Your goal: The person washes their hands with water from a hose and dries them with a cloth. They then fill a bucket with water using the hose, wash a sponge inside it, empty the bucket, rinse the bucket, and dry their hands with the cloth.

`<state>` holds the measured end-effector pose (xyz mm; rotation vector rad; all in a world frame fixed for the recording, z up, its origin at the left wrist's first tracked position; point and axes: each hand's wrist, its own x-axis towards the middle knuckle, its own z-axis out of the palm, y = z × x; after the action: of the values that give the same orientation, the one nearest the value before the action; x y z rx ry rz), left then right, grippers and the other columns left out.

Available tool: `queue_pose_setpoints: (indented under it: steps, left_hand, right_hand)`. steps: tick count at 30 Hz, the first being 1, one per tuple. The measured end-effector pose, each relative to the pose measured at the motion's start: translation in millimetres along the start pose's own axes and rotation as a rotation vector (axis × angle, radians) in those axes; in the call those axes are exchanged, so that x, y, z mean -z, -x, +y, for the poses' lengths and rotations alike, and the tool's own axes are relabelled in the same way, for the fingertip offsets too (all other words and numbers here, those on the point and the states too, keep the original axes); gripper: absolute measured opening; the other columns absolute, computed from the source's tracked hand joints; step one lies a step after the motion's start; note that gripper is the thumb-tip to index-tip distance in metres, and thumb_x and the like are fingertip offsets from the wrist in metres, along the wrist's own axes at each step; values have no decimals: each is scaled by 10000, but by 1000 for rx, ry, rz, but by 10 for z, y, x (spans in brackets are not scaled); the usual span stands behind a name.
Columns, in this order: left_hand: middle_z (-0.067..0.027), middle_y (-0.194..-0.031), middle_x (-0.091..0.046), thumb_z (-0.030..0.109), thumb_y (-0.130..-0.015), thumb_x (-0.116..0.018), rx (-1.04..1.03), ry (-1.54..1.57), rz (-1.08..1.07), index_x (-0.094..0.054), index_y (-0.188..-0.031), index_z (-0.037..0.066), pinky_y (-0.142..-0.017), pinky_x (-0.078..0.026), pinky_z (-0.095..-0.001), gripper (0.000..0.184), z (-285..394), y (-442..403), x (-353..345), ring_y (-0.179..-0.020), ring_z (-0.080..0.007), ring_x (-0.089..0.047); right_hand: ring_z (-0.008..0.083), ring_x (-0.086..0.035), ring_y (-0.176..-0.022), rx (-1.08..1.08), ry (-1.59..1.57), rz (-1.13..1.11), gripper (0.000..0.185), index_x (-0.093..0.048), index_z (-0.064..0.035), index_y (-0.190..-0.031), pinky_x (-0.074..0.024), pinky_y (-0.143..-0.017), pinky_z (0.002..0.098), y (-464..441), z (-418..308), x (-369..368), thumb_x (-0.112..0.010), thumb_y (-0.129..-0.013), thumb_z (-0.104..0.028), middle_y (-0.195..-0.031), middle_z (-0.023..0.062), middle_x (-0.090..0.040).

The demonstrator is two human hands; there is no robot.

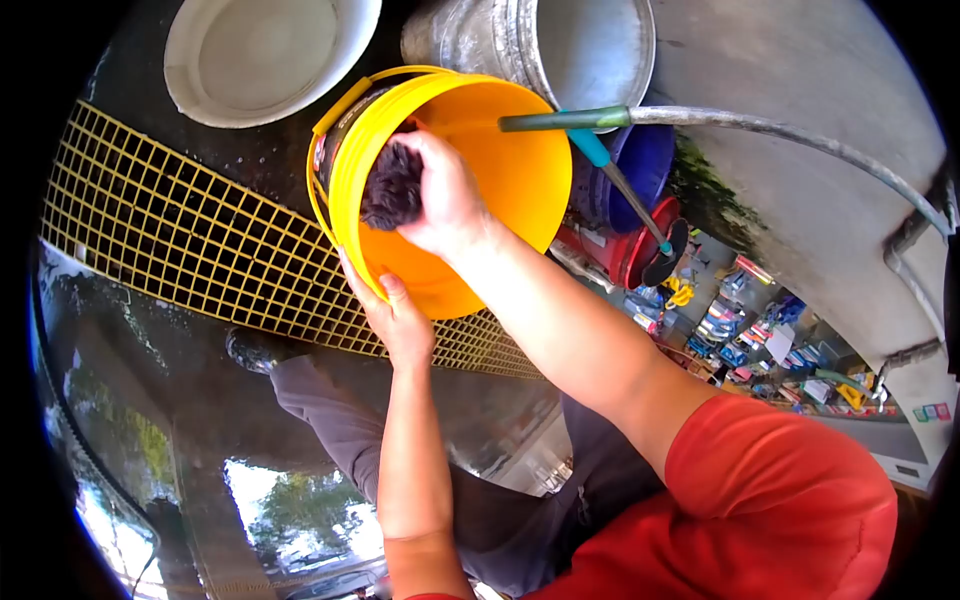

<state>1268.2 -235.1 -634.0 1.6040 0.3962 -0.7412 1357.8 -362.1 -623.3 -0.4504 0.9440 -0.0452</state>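
The yellow bucket [525, 215] lies tipped with its mouth open toward the person, above a yellow grating [205, 213] that runs from the left edge of the view to beneath it. Taking the bucket's mouth as a clock face, a bunched, dark, shaggy cloth [392, 190] sits just inside at nine o'clock. The right hand [445, 195] reaches into the mouth with its grip closed around that cloth, thumb and fingers partly hidden by the folds. The left hand [402, 325] is at seven o'clock, its grip spread along the outside of the rim, thumb up, supporting the bucket. As for how far things have come, the cloth is already within the bucket and the bucket is already tilted and steadied; the exposed lining looks plain yellow, but whether the cloth has passed over any of it cannot be told, and the deeper part near the hand is hidden. The cloth has not been let go. A hose [730, 118] comes in from three o'clock, and its green end [565, 120] hangs over the rim at about two o'clock. Beyond the rim stand a pale basin [265, 55] at ten o'clock, a metal bucket [590, 45] at one, and a blue bucket [645, 165] at three, with a red bucket [625, 262] at four beside a teal-handled tool [625, 190].
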Motion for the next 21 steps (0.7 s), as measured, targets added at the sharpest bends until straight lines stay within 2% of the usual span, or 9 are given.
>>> queue_pose_setpoints:
  steps: [3, 7, 8, 12, 15, 16, 17, 19, 21]
  left_hand:
    - [-208, -1488, -237, 397, -952, -444, 56, -43, -65, -146, -1467, 32, -1098, -246, -394, 698, 42, -16, 49, -1353, -329, -290]
    - [-211, -1465, -263, -9, -841, -511, 57, 18, -68, -160, -1460, 18, -1105, -246, -390, 712, 82, 31, 53, -1341, -328, -310]
    - [-224, -1452, -273, -69, -786, -448, 44, -27, -41, -179, -1452, 8, -1103, -244, -394, 722, 52, 50, 45, -1337, -342, -311]
    - [-234, -1417, -311, -87, -717, -385, -48, -13, 27, -210, -1433, -4, -1089, -259, -393, 742, -37, 164, 36, -1313, -356, -339]
    - [-219, -1403, -336, -80, -717, -391, 24, 148, 85, -210, -1433, -3, -1079, -278, -383, 743, -113, 224, 120, -1296, -336, -364]
    - [-208, -1395, -353, -78, -715, -400, 41, 112, 111, -226, -1431, -2, -1070, -292, -377, 741, -49, 235, 180, -1281, -314, -385]
    - [-208, -1395, -353, -78, -715, -400, 41, 102, 116, -226, -1431, -2, -1070, -292, -377, 741, -46, 245, 253, -1281, -314, -385]
    - [-206, -1393, -358, -77, -718, -407, -29, -36, 79, -246, -1429, 3, -1072, -288, -374, 733, -38, 201, 398, -1281, -301, -391]
    - [-227, -1412, -336, -64, -738, -422, 14, -15, 60, -249, -1422, -20, -1077, -283, -392, 707, 28, 159, 501, -1312, -330, -351]
  right_hand:
    - [198, -645, -707, 50, 242, 4, 286, -530, -19, -1094, -545, -694, 348, 395, 34, -179, -520, -825, -116, -906, 69, -647]
    - [249, -657, -756, -8, -46, 47, 191, -589, -60, -891, -538, -769, 414, 55, -495, -52, -557, -823, -236, -808, 128, -660]
    - [249, -643, -780, 167, -71, 307, 202, -579, -68, -887, -522, -798, 443, -128, -669, -48, -537, -845, -261, -833, 104, -650]
    - [206, -607, -845, 348, 71, 120, 154, -571, -66, -941, -500, -823, 380, -212, -590, 417, -492, -911, -195, -901, 69, -619]
    - [176, -611, -827, 90, 425, -80, 197, -586, -12, -1011, -502, -748, 315, -162, -491, 265, -597, -842, -113, -899, 68, -633]
    - [183, -619, -823, 155, 644, 4, 222, -587, 4, -1049, -512, -757, 319, -287, -463, 333, -580, -861, -114, -943, 91, -640]
    - [203, -634, -849, -10, 314, -111, 244, -595, 1, -1059, -518, -790, 337, -590, -410, 711, -570, -877, -158, -963, 103, -653]
    - [236, -641, -918, -58, 133, 139, 285, -597, -2, -1071, -514, -847, 363, -724, -354, 647, -513, -914, -225, -1014, 117, -661]
    - [274, -633, -976, -76, 28, 14, 354, -601, -17, -1083, -499, -901, 396, -876, -167, 1097, -459, -939, -307, -1077, 123, -652]
